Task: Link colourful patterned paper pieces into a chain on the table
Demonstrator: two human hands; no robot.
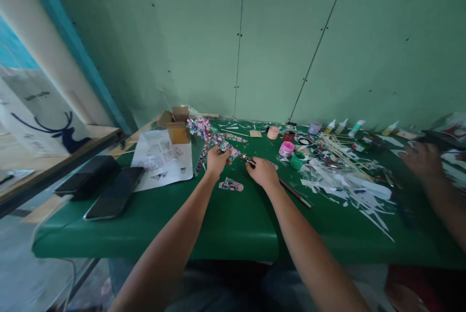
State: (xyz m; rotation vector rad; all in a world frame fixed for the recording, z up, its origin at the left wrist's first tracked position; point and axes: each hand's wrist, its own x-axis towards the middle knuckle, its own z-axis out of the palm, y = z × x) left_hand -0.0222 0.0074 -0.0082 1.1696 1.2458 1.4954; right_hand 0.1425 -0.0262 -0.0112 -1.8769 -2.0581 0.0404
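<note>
Multicoloured patterned piece (235,152) is sitting between both hands over the green bench (229,227). From the left, a glittery patterned cluster (200,126) is showing beyond the left hand (217,160), whose fingers are pinching the piece. A patterned cut-out (231,185) is lying loose nearer the bench edge, seemingly finished. A pliers-like tool (249,159) is pointing at the piece, and the right hand's (265,172) fingers are gripping it; work is seemingly midway, the remainder unclear.

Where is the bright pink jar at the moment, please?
In the head view, the bright pink jar stands beyond and to the right of the right hand, between the dark red jar and the green jar.
</note>
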